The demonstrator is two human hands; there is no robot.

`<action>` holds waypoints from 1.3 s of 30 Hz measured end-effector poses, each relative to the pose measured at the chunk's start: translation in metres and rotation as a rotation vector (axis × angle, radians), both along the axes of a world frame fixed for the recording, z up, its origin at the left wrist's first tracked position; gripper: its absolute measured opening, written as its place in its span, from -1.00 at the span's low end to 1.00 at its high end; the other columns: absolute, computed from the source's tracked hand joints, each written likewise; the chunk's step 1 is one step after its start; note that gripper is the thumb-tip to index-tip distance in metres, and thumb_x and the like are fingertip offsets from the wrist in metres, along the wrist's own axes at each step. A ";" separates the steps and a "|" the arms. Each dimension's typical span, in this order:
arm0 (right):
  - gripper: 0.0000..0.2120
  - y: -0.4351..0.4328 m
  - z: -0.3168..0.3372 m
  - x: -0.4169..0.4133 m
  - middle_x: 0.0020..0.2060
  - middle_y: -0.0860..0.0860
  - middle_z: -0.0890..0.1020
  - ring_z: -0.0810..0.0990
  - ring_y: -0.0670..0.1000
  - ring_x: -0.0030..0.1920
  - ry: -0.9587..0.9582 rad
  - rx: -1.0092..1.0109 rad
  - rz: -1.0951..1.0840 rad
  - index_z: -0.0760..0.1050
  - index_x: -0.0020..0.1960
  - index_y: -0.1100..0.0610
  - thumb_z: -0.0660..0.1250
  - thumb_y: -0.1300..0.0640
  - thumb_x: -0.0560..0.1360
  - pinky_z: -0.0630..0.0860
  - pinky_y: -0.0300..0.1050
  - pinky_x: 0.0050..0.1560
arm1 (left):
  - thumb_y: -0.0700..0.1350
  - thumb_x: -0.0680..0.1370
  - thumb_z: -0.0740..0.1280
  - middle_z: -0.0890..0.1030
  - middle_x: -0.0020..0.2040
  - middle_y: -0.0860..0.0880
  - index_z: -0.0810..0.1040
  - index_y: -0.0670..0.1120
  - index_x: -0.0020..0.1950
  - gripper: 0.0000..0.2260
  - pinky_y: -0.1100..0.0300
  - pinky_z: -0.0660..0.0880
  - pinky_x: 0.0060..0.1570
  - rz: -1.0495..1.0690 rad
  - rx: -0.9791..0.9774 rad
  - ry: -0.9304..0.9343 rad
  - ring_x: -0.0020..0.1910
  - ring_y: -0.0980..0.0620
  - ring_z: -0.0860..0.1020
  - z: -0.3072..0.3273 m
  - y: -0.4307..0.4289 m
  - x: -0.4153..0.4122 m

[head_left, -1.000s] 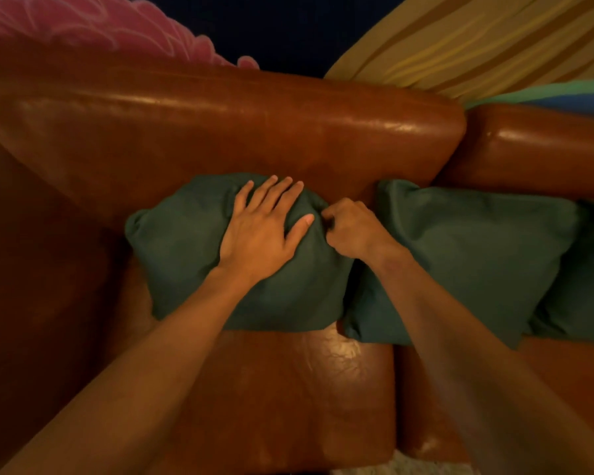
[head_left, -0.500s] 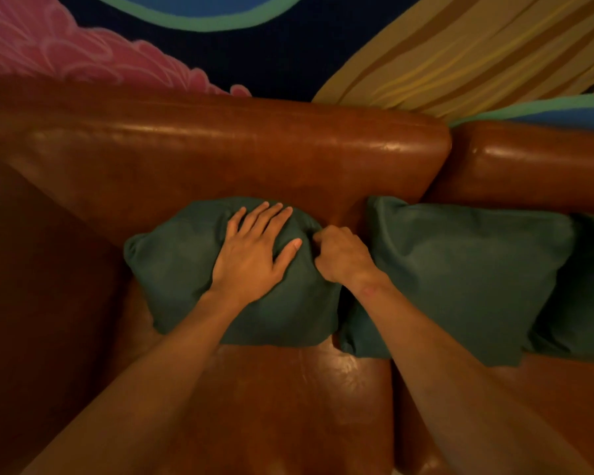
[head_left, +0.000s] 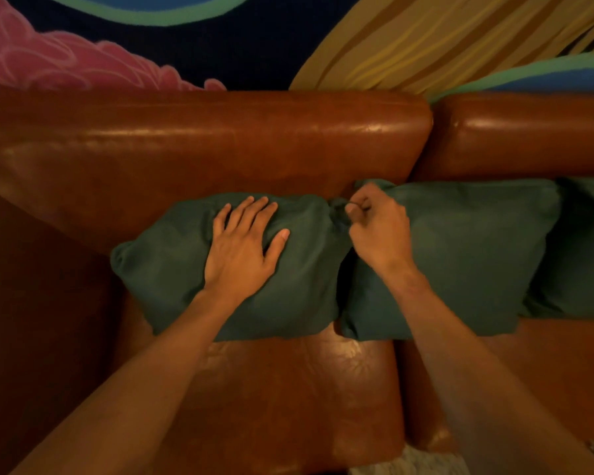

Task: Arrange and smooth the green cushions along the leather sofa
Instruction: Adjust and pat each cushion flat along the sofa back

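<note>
Three green cushions lean in a row against the back of the brown leather sofa (head_left: 220,145). My left hand (head_left: 242,248) presses flat, fingers spread, on the top of the left cushion (head_left: 172,269). My right hand (head_left: 378,228) is curled and pinches the upper right corner of that left cushion, where it meets the middle cushion (head_left: 474,255). The right cushion (head_left: 583,255) is partly cut off by the frame edge.
The sofa's left armrest (head_left: 31,303) rises beside the left cushion. Two seat pads (head_left: 288,389) meet at a seam below my right forearm. A painted wall (head_left: 220,46) stands behind the sofa back. A pale rug corner (head_left: 408,464) shows at the bottom.
My right hand has lifted and pulled the left cushion's corner up and to the right. My left hand stays flat on the cushion. The view has tilted upward.
</note>
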State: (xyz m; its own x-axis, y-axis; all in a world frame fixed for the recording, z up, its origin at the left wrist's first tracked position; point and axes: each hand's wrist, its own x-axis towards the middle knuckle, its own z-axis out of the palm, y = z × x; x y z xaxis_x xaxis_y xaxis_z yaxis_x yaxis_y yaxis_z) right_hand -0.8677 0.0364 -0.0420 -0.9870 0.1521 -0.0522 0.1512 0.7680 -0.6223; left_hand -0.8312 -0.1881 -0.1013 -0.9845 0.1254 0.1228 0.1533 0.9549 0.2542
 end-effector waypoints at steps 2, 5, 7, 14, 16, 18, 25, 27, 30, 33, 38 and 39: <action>-0.91 0.015 0.003 -0.005 -0.35 -0.11 0.57 0.64 0.20 -0.10 0.032 -0.037 -0.032 0.54 -0.08 0.08 0.37 0.23 0.57 0.56 0.12 -0.03 | 0.24 0.70 0.03 0.45 0.51 -0.02 0.43 -0.04 0.52 -0.47 -0.09 0.13 0.57 0.005 -0.006 0.006 0.56 -0.03 0.31 0.000 0.000 0.001; -0.89 0.021 -0.002 -0.006 -0.38 -0.16 0.48 0.61 0.16 -0.13 0.021 -0.035 -0.022 0.48 -0.07 0.09 0.34 0.22 0.62 0.52 0.10 -0.04 | 0.24 0.70 0.03 0.46 0.50 -0.02 0.44 -0.04 0.51 -0.47 -0.10 0.13 0.56 0.007 -0.003 0.012 0.55 -0.03 0.32 -0.001 0.002 0.001; -0.89 0.019 -0.011 -0.004 -0.35 -0.15 0.47 0.59 0.18 -0.10 0.005 -0.077 -0.070 0.44 -0.04 0.09 0.29 0.19 0.66 0.51 0.15 0.00 | 0.24 0.70 0.03 0.46 0.50 -0.02 0.44 -0.03 0.51 -0.47 -0.10 0.13 0.56 0.010 0.001 0.009 0.55 -0.03 0.31 -0.001 0.004 0.001; -0.77 0.003 -0.027 0.005 -0.18 -0.06 0.54 0.52 -0.02 -0.11 0.046 -0.167 -0.095 0.53 0.14 0.18 0.29 0.01 0.69 0.46 -0.04 0.02 | 0.25 0.69 0.04 0.46 0.50 -0.02 0.45 -0.02 0.51 -0.47 -0.08 0.12 0.57 0.009 0.010 0.001 0.56 -0.03 0.31 -0.001 0.002 0.000; -0.73 0.007 -0.028 0.000 -0.34 -0.04 0.48 0.52 0.14 -0.21 0.047 -0.074 -0.086 0.47 -0.12 0.15 0.23 0.05 0.71 0.41 0.03 -0.10 | 0.25 0.69 0.05 0.47 0.50 -0.02 0.45 -0.03 0.50 -0.47 -0.08 0.13 0.56 0.006 0.012 0.005 0.55 -0.03 0.32 0.000 0.002 -0.001; -0.65 0.007 -0.028 -0.006 -0.33 0.11 0.55 0.58 0.31 -0.15 0.022 -0.011 -0.121 0.45 -0.17 0.17 0.17 0.04 0.74 0.30 0.03 -0.13 | 0.25 0.68 0.05 0.47 0.49 -0.03 0.46 -0.04 0.50 -0.46 -0.09 0.14 0.56 0.003 0.008 0.004 0.55 -0.04 0.33 0.001 0.004 -0.001; -0.58 -0.016 -0.032 -0.012 -0.06 0.29 0.67 0.59 0.35 0.03 0.001 -0.018 -0.358 0.53 -0.06 0.23 0.09 -0.01 0.76 0.37 0.08 -0.01 | 0.25 0.69 0.06 0.47 0.50 -0.02 0.45 -0.04 0.51 -0.47 -0.09 0.13 0.57 -0.005 0.023 -0.016 0.55 -0.03 0.32 0.000 0.003 -0.005; -0.67 -0.023 -0.029 -0.010 -0.04 0.25 0.64 0.58 0.31 0.04 0.105 -0.049 -0.420 0.51 -0.03 0.24 0.16 0.03 0.74 0.39 0.11 0.02 | 0.25 0.68 0.08 0.47 0.51 -0.02 0.47 -0.04 0.50 -0.47 -0.09 0.12 0.57 -0.003 0.042 -0.027 0.56 -0.03 0.31 0.002 0.003 -0.006; -0.80 -0.045 -0.015 -0.001 0.09 0.14 0.58 0.52 0.21 0.15 0.328 0.046 -0.385 0.51 0.10 0.18 0.24 0.05 0.67 0.38 0.12 0.13 | 0.22 0.66 0.18 0.48 0.49 -0.04 0.51 -0.06 0.46 -0.50 -0.07 0.13 0.57 0.005 0.135 -0.036 0.56 -0.04 0.32 0.009 0.002 -0.006; -0.85 -0.082 -0.006 0.011 0.09 0.11 0.59 0.53 0.19 0.15 0.442 0.095 -0.072 0.54 0.11 0.15 0.28 0.10 0.63 0.39 0.14 0.16 | 0.07 0.63 0.31 0.53 0.42 -0.09 0.57 -0.12 0.37 -0.61 -0.02 0.27 0.49 0.030 0.291 0.011 0.49 -0.08 0.41 0.024 -0.007 -0.005; -0.85 -0.134 -0.016 0.032 0.08 0.08 0.61 0.58 0.18 0.12 0.389 0.063 0.284 0.57 0.12 0.16 0.32 0.16 0.59 0.44 0.14 0.18 | -0.17 0.56 0.23 0.64 0.13 -0.04 0.64 -0.07 0.15 -0.75 -0.04 0.46 0.15 0.183 0.316 0.175 0.11 -0.12 0.57 0.062 -0.062 -0.005; -0.86 -0.139 -0.019 0.034 0.07 0.08 0.61 0.58 0.18 0.11 0.378 0.058 0.299 0.58 0.12 0.16 0.31 0.16 0.59 0.44 0.13 0.18 | -0.20 0.52 0.20 0.64 0.09 -0.04 0.64 -0.06 0.13 -0.72 -0.05 0.47 0.13 0.224 0.311 0.175 0.08 -0.13 0.56 0.068 -0.080 -0.006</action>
